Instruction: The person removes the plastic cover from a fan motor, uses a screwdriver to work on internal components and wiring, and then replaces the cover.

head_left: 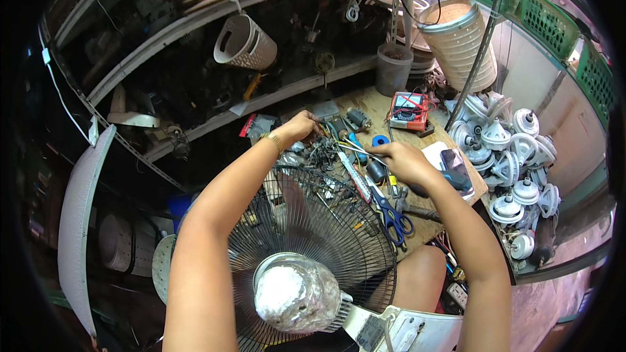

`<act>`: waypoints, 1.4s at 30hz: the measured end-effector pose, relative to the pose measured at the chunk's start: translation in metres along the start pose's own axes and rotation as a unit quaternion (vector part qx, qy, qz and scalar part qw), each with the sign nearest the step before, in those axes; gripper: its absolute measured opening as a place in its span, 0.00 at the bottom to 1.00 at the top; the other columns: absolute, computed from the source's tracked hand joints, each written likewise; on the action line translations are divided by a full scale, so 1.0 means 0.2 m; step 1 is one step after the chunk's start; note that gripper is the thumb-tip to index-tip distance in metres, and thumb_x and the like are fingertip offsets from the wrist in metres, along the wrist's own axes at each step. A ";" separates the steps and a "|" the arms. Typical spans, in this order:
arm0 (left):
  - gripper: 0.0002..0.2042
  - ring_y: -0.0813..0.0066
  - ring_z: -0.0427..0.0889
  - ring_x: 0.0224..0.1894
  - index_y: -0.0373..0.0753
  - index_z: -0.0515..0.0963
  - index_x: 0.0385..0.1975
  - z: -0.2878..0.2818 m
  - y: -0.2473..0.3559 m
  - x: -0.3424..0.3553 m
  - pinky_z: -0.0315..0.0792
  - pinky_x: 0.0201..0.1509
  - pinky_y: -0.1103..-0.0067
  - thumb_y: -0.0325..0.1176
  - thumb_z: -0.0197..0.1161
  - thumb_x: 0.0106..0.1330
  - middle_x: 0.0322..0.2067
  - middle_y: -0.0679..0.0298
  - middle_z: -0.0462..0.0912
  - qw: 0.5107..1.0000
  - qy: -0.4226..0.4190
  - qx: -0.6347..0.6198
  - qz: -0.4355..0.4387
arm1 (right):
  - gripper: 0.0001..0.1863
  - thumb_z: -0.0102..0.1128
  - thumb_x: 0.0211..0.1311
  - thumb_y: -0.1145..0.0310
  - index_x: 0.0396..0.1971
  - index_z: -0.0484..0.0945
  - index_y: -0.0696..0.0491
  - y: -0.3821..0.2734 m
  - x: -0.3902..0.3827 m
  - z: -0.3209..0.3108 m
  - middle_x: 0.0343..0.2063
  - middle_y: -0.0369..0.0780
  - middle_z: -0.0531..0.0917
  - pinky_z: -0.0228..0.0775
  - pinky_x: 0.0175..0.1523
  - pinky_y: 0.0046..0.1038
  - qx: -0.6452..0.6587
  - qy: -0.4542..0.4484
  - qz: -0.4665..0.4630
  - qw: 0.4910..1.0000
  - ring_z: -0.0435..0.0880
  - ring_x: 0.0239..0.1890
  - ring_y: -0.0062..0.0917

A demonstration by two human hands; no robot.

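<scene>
My left hand [301, 128], with a gold watch [274, 141] at the wrist, reaches into a heap of small parts and wires [323, 151] on the bench. Its fingers are bent together at the heap's far side; what they pinch is too small to make out. My right hand [403, 160] is closed around a thin metal tool [357, 148], whose tip points left toward the same heap. Below my hands lies a fan with a black wire grille [365, 254], its motor housing [297, 294] wrapped in clear plastic. Blue-handled scissors [395, 221] rest right of the grille.
A red multimeter [409, 111] stands at the bench's back, near a phone [456, 164] on the right. White pulley-like parts [512, 156] pile up beyond the bench edge. A perforated basket [246, 44] hangs from the shelf; a tall bin [460, 45] stands behind.
</scene>
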State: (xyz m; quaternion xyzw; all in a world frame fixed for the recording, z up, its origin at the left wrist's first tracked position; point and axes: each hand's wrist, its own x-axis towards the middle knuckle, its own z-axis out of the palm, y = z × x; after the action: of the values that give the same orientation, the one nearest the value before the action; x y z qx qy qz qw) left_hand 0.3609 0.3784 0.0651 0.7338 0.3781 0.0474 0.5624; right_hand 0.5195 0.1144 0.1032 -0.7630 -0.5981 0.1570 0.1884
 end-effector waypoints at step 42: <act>0.23 0.65 0.77 0.57 0.53 0.58 0.66 0.45 0.57 -1.68 0.71 0.64 0.64 0.32 0.48 0.72 0.56 0.71 0.76 0.689 -0.122 -0.498 0.512 | 0.34 0.41 0.49 0.88 0.58 0.74 0.49 -0.82 -1.06 -0.42 0.31 0.41 0.83 0.72 0.40 0.23 0.353 0.069 -0.165 0.918 0.77 0.29 0.18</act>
State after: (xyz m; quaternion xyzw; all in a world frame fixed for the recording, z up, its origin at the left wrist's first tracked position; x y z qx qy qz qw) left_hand 0.2249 0.0935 0.2495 0.4251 -0.2073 0.4198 0.7746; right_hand 0.3694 -0.0651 0.2576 -0.5464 -0.6069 0.2716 0.5092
